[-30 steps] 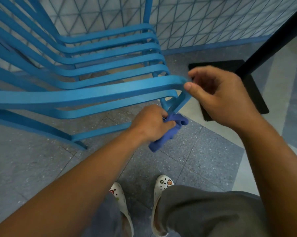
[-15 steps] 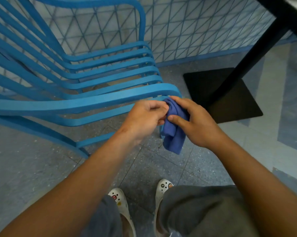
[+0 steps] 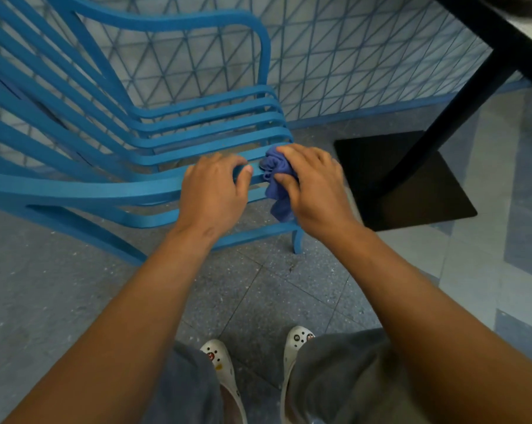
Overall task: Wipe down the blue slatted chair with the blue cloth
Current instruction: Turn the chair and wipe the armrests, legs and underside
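The blue slatted chair (image 3: 111,191) fills the left and centre of the head view, its seat slats running left to right. My right hand (image 3: 313,185) grips the bunched blue cloth (image 3: 275,175) against the near armrest's right end, and part of the cloth hangs below the hand. My left hand (image 3: 211,191) sits just left of the cloth, its fingers curled over the same armrest slat with the thumb on the near side.
A black table base (image 3: 402,182) and its slanted black post (image 3: 460,84) stand on the floor right of the chair. A tiled wall with a triangle pattern (image 3: 335,56) is behind. My white clogs (image 3: 222,365) are on the grey floor below.
The cloth passed from my left hand to my right. Both hands rose onto the armrest end, and the view tipped up to show more of the chair.
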The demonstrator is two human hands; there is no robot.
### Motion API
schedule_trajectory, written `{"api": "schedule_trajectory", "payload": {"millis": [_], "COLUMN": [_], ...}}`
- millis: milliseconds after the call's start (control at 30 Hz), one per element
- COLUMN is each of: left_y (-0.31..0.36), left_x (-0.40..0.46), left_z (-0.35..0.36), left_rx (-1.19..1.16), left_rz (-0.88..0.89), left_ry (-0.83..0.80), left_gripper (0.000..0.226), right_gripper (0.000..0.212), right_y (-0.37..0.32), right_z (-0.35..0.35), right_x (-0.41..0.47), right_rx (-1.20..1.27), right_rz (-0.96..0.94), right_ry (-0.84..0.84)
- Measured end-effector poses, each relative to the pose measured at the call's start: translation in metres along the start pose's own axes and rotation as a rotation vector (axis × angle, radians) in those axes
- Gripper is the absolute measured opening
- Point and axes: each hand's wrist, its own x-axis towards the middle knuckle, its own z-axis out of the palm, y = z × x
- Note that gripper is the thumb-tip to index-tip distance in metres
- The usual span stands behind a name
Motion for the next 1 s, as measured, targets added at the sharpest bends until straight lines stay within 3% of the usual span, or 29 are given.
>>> {"api": "schedule_trajectory", "payload": {"millis": [167, 267, 400, 500, 733, 867, 1000], "left_y": [0.001, -0.001, -0.003, -0.004, -0.005, -0.006, -0.012], "left_x": [0.000, 0.000, -0.001, 0.000, 0.000, -0.001, -0.001], "left_z": [0.007, 0.007, 0.008, 0.009, 0.010, 0.011, 0.014], "left_rx": [0.061, 0.045, 0.050, 0.048, 0.073, 0.064, 0.107], "left_rz": [-0.019, -0.001, 0.027, 0.039, 0.051, 0.061, 0.123], "left_ry": [0.034, 0.036, 0.036, 0.040, 0.042, 0.054, 0.075], "left_gripper": [0.039, 0.038, 0.038, 0.035, 0.034, 0.035, 0.039], "right_gripper": [0.041, 0.041, 0.045, 0.055, 0.033, 0.025, 0.024], "right_y": [0.036, 0.055, 0.082, 0.065, 0.031, 0.033, 0.046], "right_z": [-0.003, -0.012, -0.016, -0.012, 0.006, 0.008, 0.004], "right_x": [0.003, -0.001, -0.015, -0.010, 0.007, 0.009, 0.007], "right_rx": [0.211, 0.395, 0.430, 0.504, 0.417, 0.574, 0.679], "right_rz": [0.043, 0.229, 0.394, 0.370, 0.110, 0.212, 0.349], "right_ry": [-0.043, -0.112, -0.205, -0.225, -0.062, 0.021, -0.008]}}
